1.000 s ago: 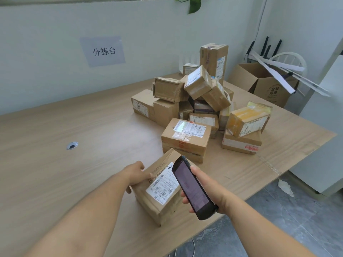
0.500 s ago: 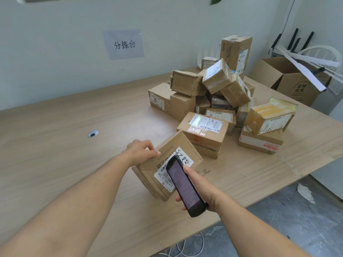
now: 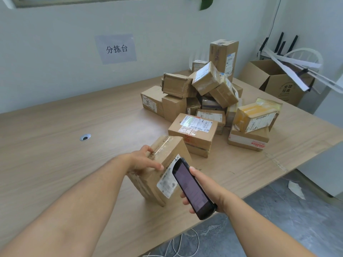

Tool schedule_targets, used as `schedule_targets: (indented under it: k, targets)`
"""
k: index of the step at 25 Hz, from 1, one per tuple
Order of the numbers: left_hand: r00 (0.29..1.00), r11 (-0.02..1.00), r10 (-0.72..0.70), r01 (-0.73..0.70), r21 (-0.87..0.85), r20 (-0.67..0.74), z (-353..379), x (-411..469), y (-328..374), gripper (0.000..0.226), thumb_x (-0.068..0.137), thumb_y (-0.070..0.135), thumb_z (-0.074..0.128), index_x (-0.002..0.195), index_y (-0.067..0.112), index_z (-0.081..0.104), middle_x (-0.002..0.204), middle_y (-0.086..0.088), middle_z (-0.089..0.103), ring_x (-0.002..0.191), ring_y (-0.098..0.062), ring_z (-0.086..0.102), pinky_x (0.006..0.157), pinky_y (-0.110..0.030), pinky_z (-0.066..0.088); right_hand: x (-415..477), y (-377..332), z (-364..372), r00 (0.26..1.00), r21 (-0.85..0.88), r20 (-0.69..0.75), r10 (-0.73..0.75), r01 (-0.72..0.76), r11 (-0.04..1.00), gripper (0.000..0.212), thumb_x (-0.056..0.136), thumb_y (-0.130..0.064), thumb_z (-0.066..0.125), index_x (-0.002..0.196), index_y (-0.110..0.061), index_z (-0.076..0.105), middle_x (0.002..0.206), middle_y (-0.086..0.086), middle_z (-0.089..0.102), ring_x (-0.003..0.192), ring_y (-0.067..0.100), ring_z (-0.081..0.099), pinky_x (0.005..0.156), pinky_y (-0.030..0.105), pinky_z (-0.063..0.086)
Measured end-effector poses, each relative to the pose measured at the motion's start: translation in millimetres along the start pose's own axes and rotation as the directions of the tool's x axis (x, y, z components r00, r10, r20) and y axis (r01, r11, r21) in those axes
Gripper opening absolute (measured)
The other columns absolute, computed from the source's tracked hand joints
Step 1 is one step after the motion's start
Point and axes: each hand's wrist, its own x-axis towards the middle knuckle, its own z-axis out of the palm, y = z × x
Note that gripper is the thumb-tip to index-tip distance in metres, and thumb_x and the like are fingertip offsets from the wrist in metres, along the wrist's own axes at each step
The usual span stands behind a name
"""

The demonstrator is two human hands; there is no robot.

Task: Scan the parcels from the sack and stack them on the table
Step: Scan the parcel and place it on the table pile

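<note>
Holding the box tilted on the near tabletop, the left hand grips its top edge; the right hand clasps the scanner, best aimed squarely at the label.

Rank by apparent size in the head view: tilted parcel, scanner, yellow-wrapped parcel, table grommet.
1. tilted parcel
2. scanner and yellow-wrapped parcel look alike; the scanner is nearer, so unranked
3. table grommet
</note>
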Motion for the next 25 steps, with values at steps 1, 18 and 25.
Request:
schedule_targets:
  k: [1, 18, 25]
  targets:
    - [0.997, 0.999, 0.028, -0.026, 0.040, -0.065, -5, -2, 1, 0.095, 0.063, 0.052, 0.081, 0.140, 0.041, 0.027, 0.131, -0.008, 0.039, 0.115, -0.032, 0.048, 0.089, -0.042, 0.049, -4, 1, -3, 1.000, -0.006, 0.009, 0.007, -0.007, 1.000, 0.073, 0.094, -0.068, 0.041, 0.120, -0.003, 0.063, 0.094, 0.015, 0.069, 0.078, 0.025, 0.068, 0.064, 0.038, 0.057]
    - [0.919, 0.997, -0.021, 0.047, 0.057, -0.393, -47, -102, -57, 0.101, 0.054, 0.063, 0.077, 0.143, 0.050, 0.030, 0.146, -0.006, 0.027, 0.133, -0.031, 0.034, 0.103, -0.042, 0.041, -54, 3, 59, 0.940, -0.562, 0.252, 0.231, -0.052, 0.826, 0.057, 0.097, -0.062, 0.040, 0.105, -0.008, 0.058, 0.090, 0.009, 0.066, 0.068, 0.020, 0.065, 0.060, 0.033, 0.053]
    - [0.895, 0.996, -0.088, 0.092, -0.012, -0.438, -42, -135, -103, 0.111, 0.040, 0.067, 0.077, 0.141, 0.051, 0.034, 0.147, -0.001, 0.032, 0.134, -0.028, 0.035, 0.105, -0.045, 0.040, -54, 11, 91, 0.928, -0.657, 0.288, 0.236, 0.012, 0.754, 0.060, 0.093, -0.067, 0.043, 0.103, -0.011, 0.060, 0.093, 0.010, 0.069, 0.073, 0.023, 0.068, 0.064, 0.037, 0.056]
